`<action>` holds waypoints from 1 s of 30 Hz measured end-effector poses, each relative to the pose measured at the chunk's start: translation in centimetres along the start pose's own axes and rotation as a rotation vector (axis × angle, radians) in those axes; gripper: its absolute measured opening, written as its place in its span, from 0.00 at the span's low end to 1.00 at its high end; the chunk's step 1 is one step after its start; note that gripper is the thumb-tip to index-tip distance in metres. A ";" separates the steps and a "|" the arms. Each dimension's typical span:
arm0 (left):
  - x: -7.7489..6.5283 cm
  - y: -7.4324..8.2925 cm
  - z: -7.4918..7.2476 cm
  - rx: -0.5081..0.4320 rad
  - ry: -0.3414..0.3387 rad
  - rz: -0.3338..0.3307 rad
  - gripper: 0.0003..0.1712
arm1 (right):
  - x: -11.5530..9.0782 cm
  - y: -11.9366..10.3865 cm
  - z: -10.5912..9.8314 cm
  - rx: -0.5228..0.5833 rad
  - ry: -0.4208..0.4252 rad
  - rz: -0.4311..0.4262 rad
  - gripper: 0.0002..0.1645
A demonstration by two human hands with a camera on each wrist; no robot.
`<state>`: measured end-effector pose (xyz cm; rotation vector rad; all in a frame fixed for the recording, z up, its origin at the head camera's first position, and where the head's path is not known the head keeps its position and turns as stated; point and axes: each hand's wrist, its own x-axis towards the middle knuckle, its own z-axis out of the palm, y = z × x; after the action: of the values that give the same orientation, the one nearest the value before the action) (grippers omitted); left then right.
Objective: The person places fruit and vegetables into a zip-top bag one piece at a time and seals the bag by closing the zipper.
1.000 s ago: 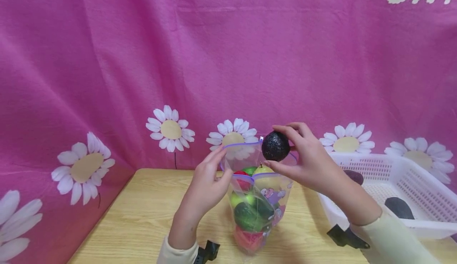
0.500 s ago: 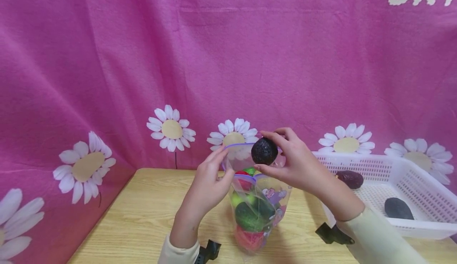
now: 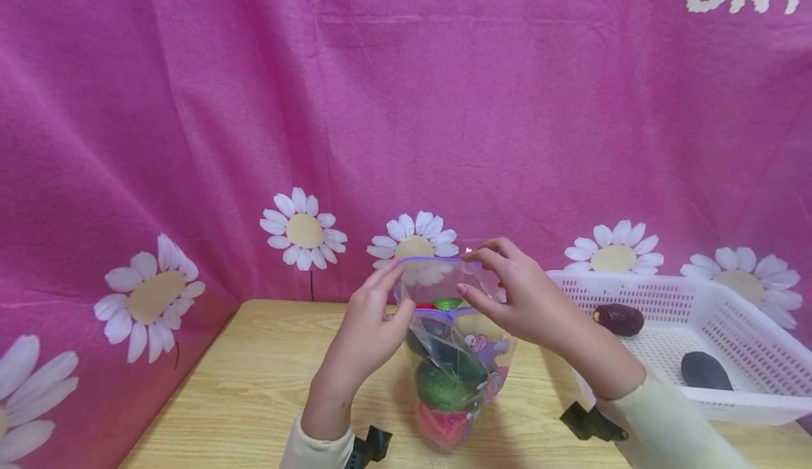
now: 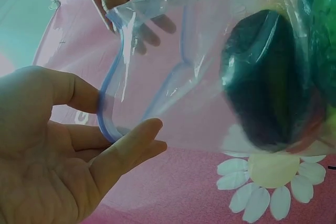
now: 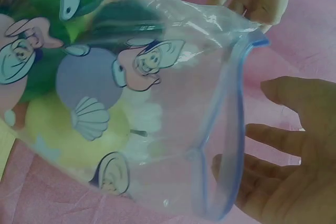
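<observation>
A clear zip bag (image 3: 497, 349) with a purple rim and cartoon prints stands upright, filled with fruit. My left hand (image 3: 368, 331) pinches its left rim between thumb and fingers. The dark avocado (image 3: 433, 335) lies inside, high on the left; the left wrist view shows a dark oval fruit (image 4: 262, 85) through the plastic. Beneath are a green fruit (image 3: 447, 388) and a pinkish-red one (image 3: 442, 424). A yellow pear (image 5: 79, 129) shows in the right wrist view. My right hand (image 3: 523, 296), fingers spread and holding nothing, is right at the bag's mouth.
A white perforated basket (image 3: 748, 402) stands to the right, behind the right forearm. Inside lie a dark reddish-brown fruit (image 3: 620, 319) and a blackish oval one (image 3: 706, 370). The wooden table (image 3: 254, 377) backs onto a pink flowered cloth (image 3: 380, 116).
My right hand moved left over the bag with the avocado and let it go; the avocado dropped inside. My left hand stayed on the rim.
</observation>
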<state>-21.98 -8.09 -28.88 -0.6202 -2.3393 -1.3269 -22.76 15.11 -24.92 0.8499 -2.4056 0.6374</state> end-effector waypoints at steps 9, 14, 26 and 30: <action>0.1 -0.1 0.0 0.015 0.013 0.012 0.28 | -0.6 0.3 -0.1 0.001 0.019 -0.008 0.16; 0.0 0.0 0.0 0.010 0.009 -0.009 0.29 | -1.0 0.6 -0.6 -0.018 0.038 -0.011 0.15; -0.3 -0.1 -0.4 0.031 0.020 -0.025 0.30 | -3.9 5.6 -5.7 -0.167 0.198 0.034 0.18; -0.3 -0.2 -0.5 0.028 0.021 -0.028 0.30 | -6.3 9.9 -7.8 -0.222 0.193 0.140 0.18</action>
<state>-21.79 -8.67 -28.95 -0.5647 -2.3539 -1.3044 -22.82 29.20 -25.26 0.5072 -2.3195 0.4686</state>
